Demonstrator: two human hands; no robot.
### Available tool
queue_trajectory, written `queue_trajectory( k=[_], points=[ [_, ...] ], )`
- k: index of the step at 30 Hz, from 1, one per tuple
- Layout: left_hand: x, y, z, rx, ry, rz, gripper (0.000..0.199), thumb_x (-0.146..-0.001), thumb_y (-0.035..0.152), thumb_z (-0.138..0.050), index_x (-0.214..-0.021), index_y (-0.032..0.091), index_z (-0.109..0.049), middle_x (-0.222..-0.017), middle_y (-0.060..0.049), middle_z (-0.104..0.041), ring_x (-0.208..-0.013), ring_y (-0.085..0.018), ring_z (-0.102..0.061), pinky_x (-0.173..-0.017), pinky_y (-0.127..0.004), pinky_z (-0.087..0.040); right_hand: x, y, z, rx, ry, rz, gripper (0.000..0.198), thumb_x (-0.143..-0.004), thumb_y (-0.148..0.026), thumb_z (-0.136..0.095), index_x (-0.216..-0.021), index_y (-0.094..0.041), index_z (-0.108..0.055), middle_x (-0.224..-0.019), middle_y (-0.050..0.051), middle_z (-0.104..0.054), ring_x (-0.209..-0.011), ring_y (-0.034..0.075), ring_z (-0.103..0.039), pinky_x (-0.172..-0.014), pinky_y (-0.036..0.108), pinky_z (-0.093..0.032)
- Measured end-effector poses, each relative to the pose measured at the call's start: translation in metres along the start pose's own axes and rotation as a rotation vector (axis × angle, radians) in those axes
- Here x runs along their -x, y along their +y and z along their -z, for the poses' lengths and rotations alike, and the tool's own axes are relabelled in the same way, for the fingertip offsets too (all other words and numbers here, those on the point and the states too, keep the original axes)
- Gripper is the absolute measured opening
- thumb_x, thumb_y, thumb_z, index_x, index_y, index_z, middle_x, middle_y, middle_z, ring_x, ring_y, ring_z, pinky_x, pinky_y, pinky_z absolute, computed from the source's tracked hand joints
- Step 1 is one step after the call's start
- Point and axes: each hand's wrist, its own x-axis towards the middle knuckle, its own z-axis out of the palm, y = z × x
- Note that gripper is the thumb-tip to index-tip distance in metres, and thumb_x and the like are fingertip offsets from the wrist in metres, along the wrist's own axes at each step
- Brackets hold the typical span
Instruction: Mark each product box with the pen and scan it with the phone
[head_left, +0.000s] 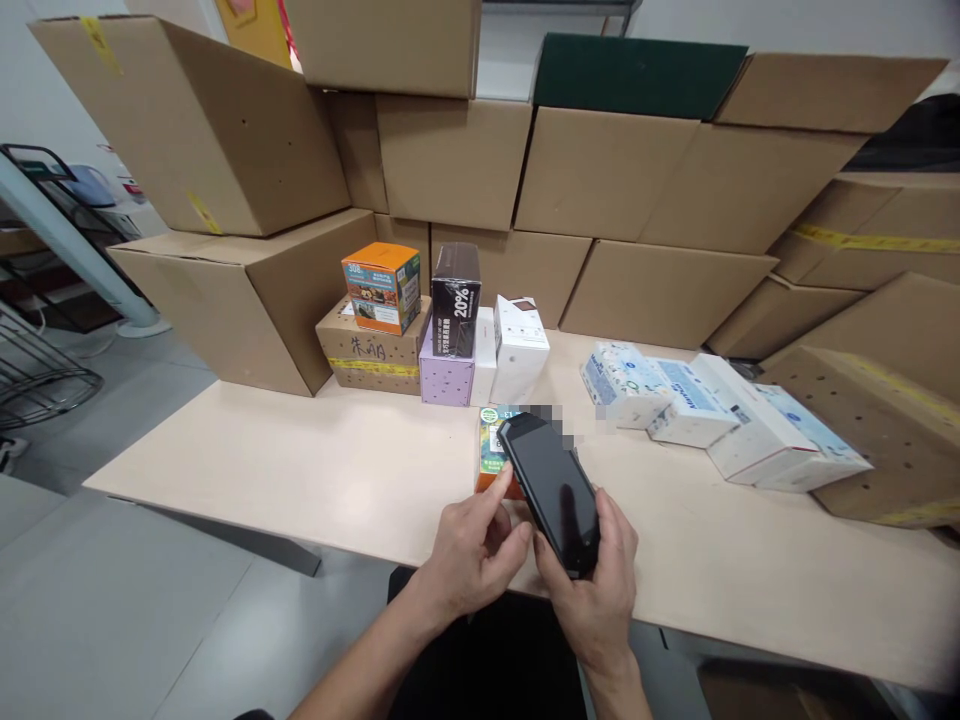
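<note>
Right hand (607,580) grips the black, rectangular, glossy-faced phone (553,490), screen dark, tilted above the pale, flat tabletop (360,465). Left hand (476,555) grasps nothing, index finger at the phone's side: seemingly a button press, calling for steady support. Just beyond the phone, partly covered: an orange-and-green printed cardboard box (490,450).

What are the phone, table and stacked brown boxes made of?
Phone: black, glossy front, likely glass, given its reflections; body material unclear. Table: smooth pale top, probably laminate, judging by its soft sheen. Stacked brown boxes: matte cardboard, by their dull faces and folded edges.
</note>
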Motion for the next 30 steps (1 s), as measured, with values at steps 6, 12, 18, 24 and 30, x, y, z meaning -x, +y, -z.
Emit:
queue_trajectory(
  k=[6, 12, 18, 24, 30],
  points=[
    [-0.0008, 0.0009, 0.0001, -0.029, 0.016, -0.011, 0.067, -0.092, 0.021, -0.055, -0.154, 0.018, -0.03, -0.065, 0.004, -0.058, -0.053, -0.009, -0.05, -0.053, -0.02, -0.045, -0.0008, -0.001, 0.0004, 0.009, -0.004, 0.001, 0.08, -0.085, -0.038, -0.07, -0.153, -0.018, -0.032, -0.132, 0.021, -0.053, -0.123, 0.035, -0.051, -0.095, 0.057, -0.05],
    [-0.0001, 0.0004, 0.0003, -0.045, 0.015, 0.003, 0.067, -0.092, 0.022, -0.056, -0.154, 0.018, -0.031, -0.066, 0.003, -0.058, -0.054, -0.009, -0.051, -0.053, -0.02, -0.045, -0.0006, -0.0016, -0.0008, 0.005, 0.003, 0.002, 0.082, -0.085, -0.037, -0.071, -0.153, -0.017, -0.031, -0.133, 0.022, -0.052, -0.124, 0.035, -0.051, -0.096, 0.056, -0.05],
    [-0.0002, 0.0014, 0.0008, -0.069, 0.021, 0.004, 0.068, -0.091, 0.022, -0.055, -0.154, 0.019, -0.029, -0.066, 0.004, -0.058, -0.053, -0.01, -0.052, -0.052, -0.02, -0.045, 0.0002, -0.0017, -0.0013, 0.002, 0.014, -0.005, 0.082, -0.085, -0.038, -0.072, -0.153, -0.018, -0.031, -0.134, 0.021, -0.052, -0.124, 0.034, -0.051, -0.096, 0.056, -0.049],
    [0.0001, 0.0022, 0.0012, -0.076, 0.008, 0.019, 0.07, -0.091, 0.022, -0.056, -0.155, 0.023, -0.027, -0.067, 0.004, -0.059, -0.054, -0.01, -0.053, -0.053, -0.021, -0.046, -0.0004, -0.0018, -0.0008, -0.014, 0.02, -0.007, 0.081, -0.084, -0.037, -0.073, -0.152, -0.016, -0.034, -0.134, 0.022, -0.052, -0.123, 0.034, -0.051, -0.096, 0.055, -0.049],
    [0.0006, 0.0019, 0.0017, -0.079, -0.006, 0.028, 0.07, -0.092, 0.023, -0.056, -0.155, 0.023, -0.027, -0.067, 0.004, -0.06, -0.053, -0.01, -0.053, -0.052, -0.021, -0.045, -0.0002, -0.0014, -0.0011, -0.007, 0.018, -0.01, 0.081, -0.084, -0.039, -0.072, -0.152, -0.017, -0.033, -0.134, 0.022, -0.052, -0.123, 0.035, -0.051, -0.096, 0.056, -0.049]
  ],
)
